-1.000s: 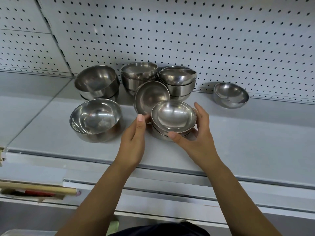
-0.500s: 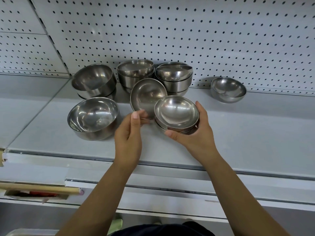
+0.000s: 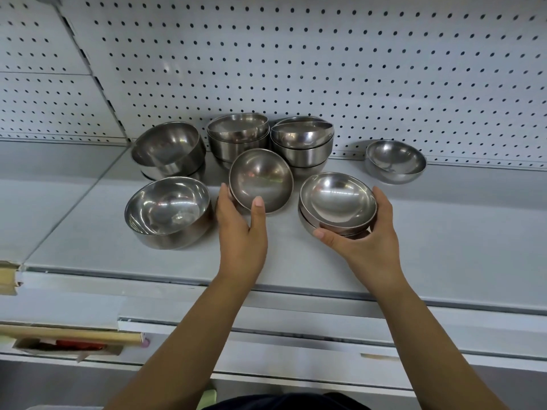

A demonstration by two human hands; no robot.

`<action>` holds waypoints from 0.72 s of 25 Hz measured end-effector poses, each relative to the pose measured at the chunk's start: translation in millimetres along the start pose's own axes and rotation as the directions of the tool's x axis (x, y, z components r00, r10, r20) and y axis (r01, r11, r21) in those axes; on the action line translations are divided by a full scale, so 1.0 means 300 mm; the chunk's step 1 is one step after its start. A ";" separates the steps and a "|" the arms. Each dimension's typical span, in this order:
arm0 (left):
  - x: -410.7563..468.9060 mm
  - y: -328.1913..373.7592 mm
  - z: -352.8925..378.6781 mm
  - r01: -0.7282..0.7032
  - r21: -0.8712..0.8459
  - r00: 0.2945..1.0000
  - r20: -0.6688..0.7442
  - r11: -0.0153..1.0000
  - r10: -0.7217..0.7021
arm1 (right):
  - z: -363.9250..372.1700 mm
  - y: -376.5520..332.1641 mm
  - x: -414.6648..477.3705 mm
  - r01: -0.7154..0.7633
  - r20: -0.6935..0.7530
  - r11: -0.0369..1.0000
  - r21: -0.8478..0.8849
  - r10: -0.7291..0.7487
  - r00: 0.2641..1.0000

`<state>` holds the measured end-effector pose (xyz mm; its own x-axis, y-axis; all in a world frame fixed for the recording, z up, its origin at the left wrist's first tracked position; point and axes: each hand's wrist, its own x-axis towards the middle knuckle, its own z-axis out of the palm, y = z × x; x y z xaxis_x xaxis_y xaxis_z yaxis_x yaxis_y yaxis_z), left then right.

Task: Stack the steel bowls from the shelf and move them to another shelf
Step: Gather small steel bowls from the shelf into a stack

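On grey shelf (image 3: 444,232) below pegboard (image 3: 325,54) — left hand (image 3: 241,232) grips tilted bowl (image 3: 260,180), right hand (image 3: 373,244) holds stacked bowls (image 3: 337,202).

Bright even light, glare on steel bowls (image 3: 337,199), wide-angle edge bending

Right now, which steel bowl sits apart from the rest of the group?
The lone bowl at the far right, near the pegboard. It is unstacked, untouched, with bare shelf between it and the stack in the right hand.
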<state>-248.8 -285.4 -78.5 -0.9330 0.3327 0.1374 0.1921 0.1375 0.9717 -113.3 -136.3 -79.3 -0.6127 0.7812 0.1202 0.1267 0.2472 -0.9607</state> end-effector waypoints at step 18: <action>0.063 -0.039 0.001 0.111 -0.222 0.972 -0.178 0.969 -0.152 | -0.032 0.022 0.008 0.031 0.053 0.998 0.056 -0.034 0.998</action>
<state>-268.7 -280.4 -87.2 -0.9904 0.1369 0.0201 0.0152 -0.0366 0.9992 -106.7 -127.3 -83.0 -0.6571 0.7408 0.1395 0.0636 0.2388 -0.9690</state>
